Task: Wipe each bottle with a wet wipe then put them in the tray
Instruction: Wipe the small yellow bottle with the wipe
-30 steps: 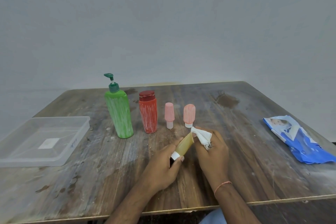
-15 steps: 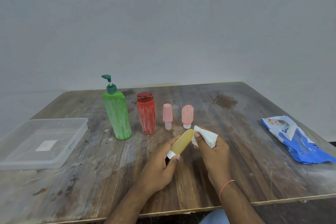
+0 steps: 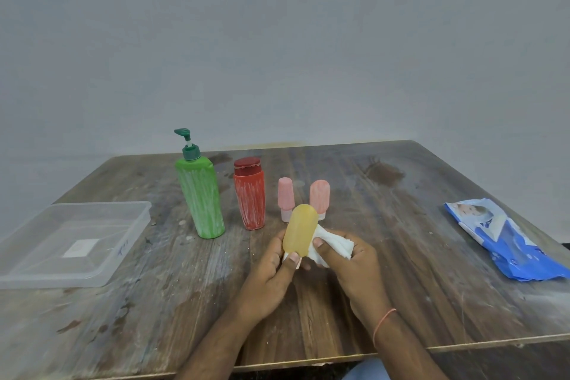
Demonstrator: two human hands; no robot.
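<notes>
The left hand [image 3: 271, 268] grips a small yellow bottle [image 3: 299, 230] near its white cap, thumb curled over the front, body pointing up. The right hand [image 3: 348, 262] pinches a crumpled wet wipe [image 3: 331, 244] against the bottle's right side, just beside the left fingers.

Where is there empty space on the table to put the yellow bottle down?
Bare wood lies between the clear tray and the left hand, and between the right hand and the blue wipes pack. It is crowded behind the hands, where the green pump bottle, red bottle and two pink bottles stand.
</notes>
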